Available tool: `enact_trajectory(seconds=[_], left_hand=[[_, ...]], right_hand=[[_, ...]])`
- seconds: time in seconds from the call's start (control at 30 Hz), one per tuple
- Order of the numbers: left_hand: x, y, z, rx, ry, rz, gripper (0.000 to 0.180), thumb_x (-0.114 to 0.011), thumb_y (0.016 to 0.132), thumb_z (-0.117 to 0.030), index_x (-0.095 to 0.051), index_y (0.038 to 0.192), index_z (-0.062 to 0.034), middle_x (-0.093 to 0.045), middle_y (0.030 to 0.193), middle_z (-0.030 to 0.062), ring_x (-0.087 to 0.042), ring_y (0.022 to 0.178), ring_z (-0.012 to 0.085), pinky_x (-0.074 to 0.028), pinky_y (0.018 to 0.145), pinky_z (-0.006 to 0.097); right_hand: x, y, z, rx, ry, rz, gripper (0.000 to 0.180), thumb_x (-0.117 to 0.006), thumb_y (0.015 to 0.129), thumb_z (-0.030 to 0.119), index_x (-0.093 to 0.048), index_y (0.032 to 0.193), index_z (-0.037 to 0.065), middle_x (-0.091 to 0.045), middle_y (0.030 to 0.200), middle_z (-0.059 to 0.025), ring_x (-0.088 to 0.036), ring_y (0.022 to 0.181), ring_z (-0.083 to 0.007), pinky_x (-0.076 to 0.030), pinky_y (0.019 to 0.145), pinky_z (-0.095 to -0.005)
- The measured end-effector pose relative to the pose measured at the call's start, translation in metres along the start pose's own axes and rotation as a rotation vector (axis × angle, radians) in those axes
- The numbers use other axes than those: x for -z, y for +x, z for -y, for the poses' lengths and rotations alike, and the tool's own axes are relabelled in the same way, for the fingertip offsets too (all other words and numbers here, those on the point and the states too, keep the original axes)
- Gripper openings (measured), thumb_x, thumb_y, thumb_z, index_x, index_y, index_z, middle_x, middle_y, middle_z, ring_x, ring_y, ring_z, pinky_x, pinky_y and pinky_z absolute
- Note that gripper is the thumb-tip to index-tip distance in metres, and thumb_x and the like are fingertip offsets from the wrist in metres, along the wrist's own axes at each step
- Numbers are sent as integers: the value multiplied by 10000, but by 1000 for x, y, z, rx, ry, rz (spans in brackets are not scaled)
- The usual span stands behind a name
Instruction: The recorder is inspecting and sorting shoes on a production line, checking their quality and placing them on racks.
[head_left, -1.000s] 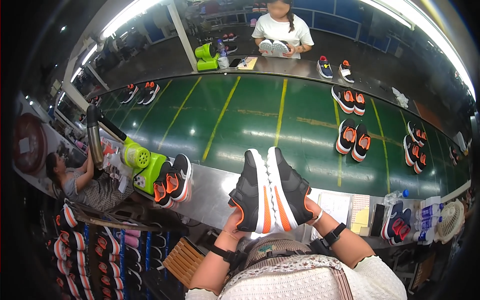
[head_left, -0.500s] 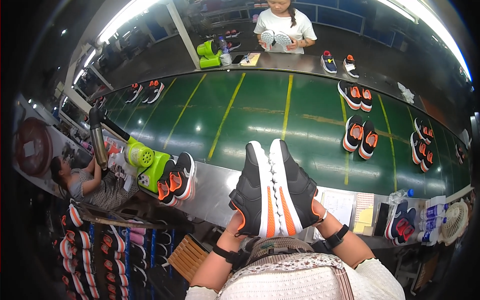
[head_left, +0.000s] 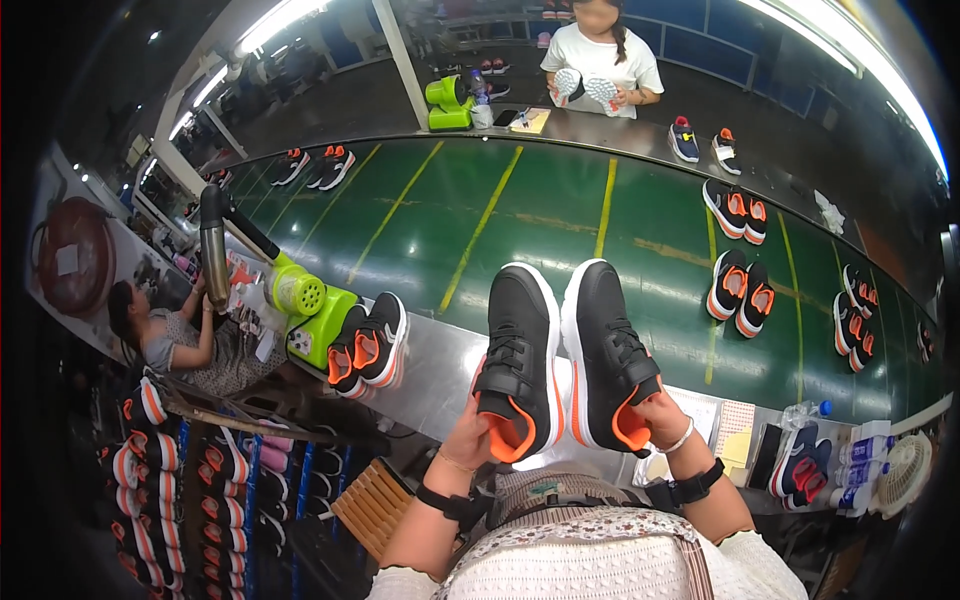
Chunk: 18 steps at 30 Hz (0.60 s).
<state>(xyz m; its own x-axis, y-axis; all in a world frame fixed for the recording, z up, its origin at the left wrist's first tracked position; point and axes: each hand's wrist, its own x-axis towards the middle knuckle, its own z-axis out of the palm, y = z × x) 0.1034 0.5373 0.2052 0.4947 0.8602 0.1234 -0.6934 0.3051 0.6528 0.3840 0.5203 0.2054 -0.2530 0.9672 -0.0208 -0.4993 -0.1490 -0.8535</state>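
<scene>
A black sneaker [head_left: 521, 325] with a white sole and orange lining is held at its heel by my left hand [head_left: 466, 432], whose fingers are closed and partly hidden behind it. My right hand [head_left: 665, 420] grips the matching black sneaker [head_left: 603, 330] by its heel. Toes point away from me, with the uppers and strap closures showing. A narrow gap separates the two soles. Both shoes hang above the near metal ledge [head_left: 440, 350]. To the left on that ledge stands a similar pair of sneakers [head_left: 380, 340].
Beyond the ledge runs a green conveyor belt [head_left: 480, 240] with yellow lines, carrying several shoe pairs. A green hot-air blower [head_left: 318, 312] stands at left, near a seated person [head_left: 185, 335]. Papers [head_left: 735, 440], bottles [head_left: 865, 450] and a fan [head_left: 905, 475] lie right. Opposite, a co-worker [head_left: 605, 65] holds shoes.
Both sneakers have turned from soles nearly together, sides up, to uppers facing me, with a gap between them. My view has shifted slightly left. The co-worker's shoes have tilted apart.
</scene>
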Motion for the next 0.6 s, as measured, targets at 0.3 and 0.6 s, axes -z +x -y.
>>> enact_trajectory(seconds=[0.3, 0.6], left_hand=[[2, 0, 24, 118, -237, -23, 645, -309, 861, -523, -319, 1272, -26, -469, 1202, 108, -472, 1082, 215, -377, 932, 358], [-19, 2, 12, 248, -93, -89, 769, -304, 815, -598, -234, 1314, -18, -346, 1306, 151, -409, 1154, 272, -358, 952, 408]], right_hand=[[-14, -1, -18, -169, 355, 234, 723, -405, 809, 570, -351, 1260, 7, -436, 1247, -122, -444, 1122, -211, -355, 952, -358], [-5, -1, -37, -193, 435, 271, 809, -376, 773, 637, -323, 1276, 5, -434, 1248, -132, -445, 1126, -217, -357, 953, -357]])
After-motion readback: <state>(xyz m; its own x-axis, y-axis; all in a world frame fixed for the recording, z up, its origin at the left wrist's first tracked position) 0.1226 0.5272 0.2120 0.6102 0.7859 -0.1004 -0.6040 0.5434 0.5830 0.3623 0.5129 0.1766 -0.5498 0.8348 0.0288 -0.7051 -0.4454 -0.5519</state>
